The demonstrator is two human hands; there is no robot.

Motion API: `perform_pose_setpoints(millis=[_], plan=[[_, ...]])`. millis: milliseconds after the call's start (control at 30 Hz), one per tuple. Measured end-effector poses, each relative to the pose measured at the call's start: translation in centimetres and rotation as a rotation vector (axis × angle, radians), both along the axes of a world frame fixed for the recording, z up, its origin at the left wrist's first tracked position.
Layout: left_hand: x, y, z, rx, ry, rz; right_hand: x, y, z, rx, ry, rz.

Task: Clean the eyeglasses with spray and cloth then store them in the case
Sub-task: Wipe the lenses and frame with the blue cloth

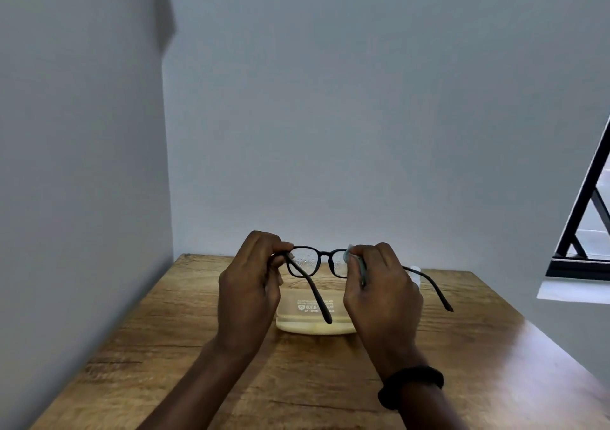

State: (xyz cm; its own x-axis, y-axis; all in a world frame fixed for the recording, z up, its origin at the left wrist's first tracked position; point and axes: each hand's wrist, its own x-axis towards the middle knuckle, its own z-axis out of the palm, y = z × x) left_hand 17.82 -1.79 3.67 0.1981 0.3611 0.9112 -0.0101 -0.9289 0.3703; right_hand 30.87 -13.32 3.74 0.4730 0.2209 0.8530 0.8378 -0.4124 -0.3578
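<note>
Black-framed eyeglasses (325,257) are held up above the wooden table (165,347), temples unfolded toward me. Droplets cover the left lens. My left hand (251,292) pinches the frame at its left hinge. My right hand (379,291) presses a pale grey-green cloth (354,258) against the right lens, with the cloth pinched between thumb and fingers. A cream-coloured glasses case (310,317) with white printed text lies on the table below the glasses, between my hands. A small white object (415,272), possibly the spray bottle, shows just behind my right hand, mostly hidden.
The table stands in a corner, with grey walls at the left and the back. A black-framed window (584,218) with a white sill is at the right. A black band sits on my right wrist (411,385).
</note>
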Motion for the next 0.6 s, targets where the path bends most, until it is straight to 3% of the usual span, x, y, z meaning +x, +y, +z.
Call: perform_pose_setpoints(millis=[200,367,600], plan=[[0.0,0.3,0.1,-0.023,-0.033,0.018,-0.3,0.5,-0.4,0.004,-0.010,0.234],[0.0,0.9,-0.2,-0.041,-0.027,0.031,-0.5,0.5,-0.8,-0.135,0.015,0.085],[0.0,0.4,-0.5,0.085,0.068,0.052,-1.5,-0.1,0.1,0.126,-0.084,0.248]])
